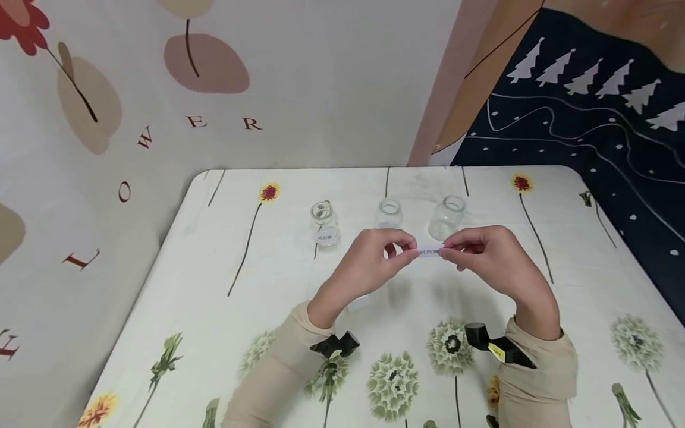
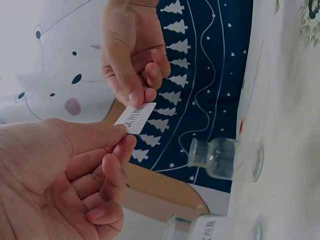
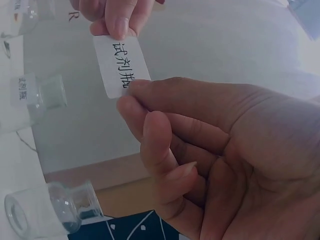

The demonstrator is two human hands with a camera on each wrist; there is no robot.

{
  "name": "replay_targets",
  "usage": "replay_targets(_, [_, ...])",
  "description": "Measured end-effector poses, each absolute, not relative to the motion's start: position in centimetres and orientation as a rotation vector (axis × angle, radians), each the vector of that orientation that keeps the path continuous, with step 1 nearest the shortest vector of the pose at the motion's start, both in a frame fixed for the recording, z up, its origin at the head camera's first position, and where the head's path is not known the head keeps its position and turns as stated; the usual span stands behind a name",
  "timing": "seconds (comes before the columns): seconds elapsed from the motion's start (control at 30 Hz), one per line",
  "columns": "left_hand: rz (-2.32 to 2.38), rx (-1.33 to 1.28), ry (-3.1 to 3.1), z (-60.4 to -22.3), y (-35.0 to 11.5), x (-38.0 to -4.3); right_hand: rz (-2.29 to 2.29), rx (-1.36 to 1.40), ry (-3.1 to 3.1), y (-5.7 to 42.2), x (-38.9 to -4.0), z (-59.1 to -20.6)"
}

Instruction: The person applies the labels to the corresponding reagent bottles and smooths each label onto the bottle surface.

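Label strip [image 1: 429,250]: small white sticker with printed characters, held in the air between both hands, above the counter [image 1: 225,309], just in front of the bottles.
Left hand [image 1: 369,267]: thumb and forefinger pinch the strip's left end.
Right hand [image 1: 489,255]: fingertips pinch the right end.
Bottles: three small clear glass ones in a row; left bottle [image 1: 324,224] is labelled, middle bottle [image 1: 388,214] and right bottle [image 1: 446,217] sit behind the hands.
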State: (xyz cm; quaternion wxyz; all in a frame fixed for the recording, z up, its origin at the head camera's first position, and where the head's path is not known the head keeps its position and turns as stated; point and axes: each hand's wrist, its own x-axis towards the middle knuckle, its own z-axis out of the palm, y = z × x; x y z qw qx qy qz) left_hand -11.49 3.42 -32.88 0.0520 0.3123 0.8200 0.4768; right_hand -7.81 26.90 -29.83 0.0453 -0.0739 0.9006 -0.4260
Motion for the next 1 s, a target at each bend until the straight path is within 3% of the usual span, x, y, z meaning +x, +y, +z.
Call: replay_targets(1.0, [1.411, 0.826, 2.623, -38.6, 10.2, -16.4, -1.281, -0.056, 2.813, 31.2, -12.0, -35.2])
